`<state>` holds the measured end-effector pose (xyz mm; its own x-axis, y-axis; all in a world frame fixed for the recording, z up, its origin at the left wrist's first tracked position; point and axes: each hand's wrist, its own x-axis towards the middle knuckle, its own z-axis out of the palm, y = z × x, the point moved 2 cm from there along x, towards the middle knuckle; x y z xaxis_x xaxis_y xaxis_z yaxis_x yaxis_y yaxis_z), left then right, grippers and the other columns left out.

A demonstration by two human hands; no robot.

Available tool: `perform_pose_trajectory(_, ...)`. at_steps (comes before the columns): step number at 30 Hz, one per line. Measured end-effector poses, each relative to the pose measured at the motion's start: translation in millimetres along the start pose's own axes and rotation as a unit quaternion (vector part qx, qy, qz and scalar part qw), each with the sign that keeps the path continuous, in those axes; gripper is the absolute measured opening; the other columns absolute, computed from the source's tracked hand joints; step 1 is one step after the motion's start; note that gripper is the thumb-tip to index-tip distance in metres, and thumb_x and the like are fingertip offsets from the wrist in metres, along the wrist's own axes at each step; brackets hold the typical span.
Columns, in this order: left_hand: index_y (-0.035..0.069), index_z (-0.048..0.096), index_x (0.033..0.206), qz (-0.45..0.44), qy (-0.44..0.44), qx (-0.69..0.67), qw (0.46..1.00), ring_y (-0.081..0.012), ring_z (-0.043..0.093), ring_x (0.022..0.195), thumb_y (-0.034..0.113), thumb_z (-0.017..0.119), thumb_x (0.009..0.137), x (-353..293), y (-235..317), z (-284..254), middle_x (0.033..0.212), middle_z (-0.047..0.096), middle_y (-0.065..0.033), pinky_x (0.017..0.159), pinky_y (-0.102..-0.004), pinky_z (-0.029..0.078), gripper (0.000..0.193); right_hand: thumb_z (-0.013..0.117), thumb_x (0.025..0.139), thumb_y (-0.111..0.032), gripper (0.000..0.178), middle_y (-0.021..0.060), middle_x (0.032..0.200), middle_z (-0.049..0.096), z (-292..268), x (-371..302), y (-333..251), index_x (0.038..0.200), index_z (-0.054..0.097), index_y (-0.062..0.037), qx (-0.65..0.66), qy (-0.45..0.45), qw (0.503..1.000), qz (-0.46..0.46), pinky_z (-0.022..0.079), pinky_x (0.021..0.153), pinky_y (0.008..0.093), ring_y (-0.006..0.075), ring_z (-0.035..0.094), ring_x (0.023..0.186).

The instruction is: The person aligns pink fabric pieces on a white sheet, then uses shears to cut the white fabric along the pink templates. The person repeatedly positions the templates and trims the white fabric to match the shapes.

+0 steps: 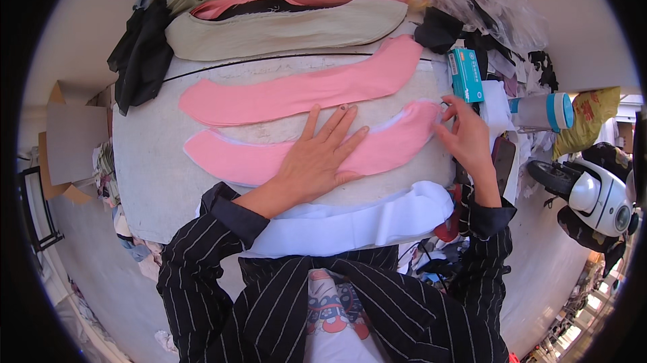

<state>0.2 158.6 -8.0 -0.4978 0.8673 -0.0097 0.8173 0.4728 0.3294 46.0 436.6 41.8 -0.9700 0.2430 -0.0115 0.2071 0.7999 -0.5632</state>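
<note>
A curved pink fabric piece (397, 142) lies on the table with a thin white layer showing along its edges. My left hand (315, 157) rests flat on its middle, fingers spread. At the piece's right end, my right hand (465, 132) is curled with thumb and fingertips at the edge of the cloth. A small dark spot shows by those fingertips, too small to name. Just beyond lies a stack of similar pink pieces (290, 92). Nearest my body, white curved pieces (350, 221) lie along the table's front edge, partly under my left sleeve.
Across the far side of the table (151, 161) lie stacks of grey-green pieces (283, 29), with pink and black ones behind. A teal box (466, 76), a white jar with a blue lid (542, 112) and clear plastic bags (502, 2) sit at the right. A white scooter (600, 198) stands beyond.
</note>
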Motion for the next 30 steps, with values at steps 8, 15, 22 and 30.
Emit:
perform_pose_trajectory(8,0.014,0.035,0.15,-0.001,-0.001,0.007,1.0,-0.0314,0.018,0.148,0.058,0.055,0.086,-1,-1,1,0.159,0.019,-0.0177,0.119,-0.0558,0.002,0.08,0.076,0.077,-0.017,0.023,0.0078,0.083,0.066,19,8,-31,0.092,0.064,-0.0057,0.03,-0.057,0.997,-0.037,0.048,0.059,0.0305,0.0186,0.061,0.065)
perform_pose_trajectory(15,0.015,0.034,0.15,0.003,0.001,0.01,1.0,-0.0306,0.017,0.148,0.059,0.053,0.087,0,0,1,0.16,0.019,-0.0176,0.119,-0.0555,0.002,0.08,0.081,0.069,-0.016,0.03,0.0064,0.079,0.061,22,18,-9,0.091,0.062,-0.0068,-0.013,-0.046,0.996,-0.081,0.048,0.06,0.0316,0.02,0.061,0.068)
perform_pose_trajectory(22,0.015,0.035,0.15,0.001,0.004,0.011,1.0,-0.0306,0.017,0.148,0.059,0.052,0.088,-1,0,2,0.159,0.019,-0.0175,0.12,-0.0551,0.001,0.079,0.082,0.069,-0.013,0.03,0.0043,0.075,0.058,16,18,-19,0.089,0.063,-0.0039,-0.021,0.003,0.995,-0.093,0.045,0.058,0.0282,0.0155,0.055,0.064)
perform_pose_trajectory(30,0.015,0.035,0.15,0.002,0.004,0.007,1.0,-0.0309,0.018,0.148,0.059,0.053,0.088,0,-1,2,0.159,0.02,-0.018,0.12,-0.0552,0.001,0.078,0.082,0.069,-0.017,0.032,0.0074,0.078,0.06,18,20,-7,0.088,0.06,-0.0036,-0.008,-0.046,0.995,-0.084,0.047,0.059,0.0318,0.0211,0.06,0.065)
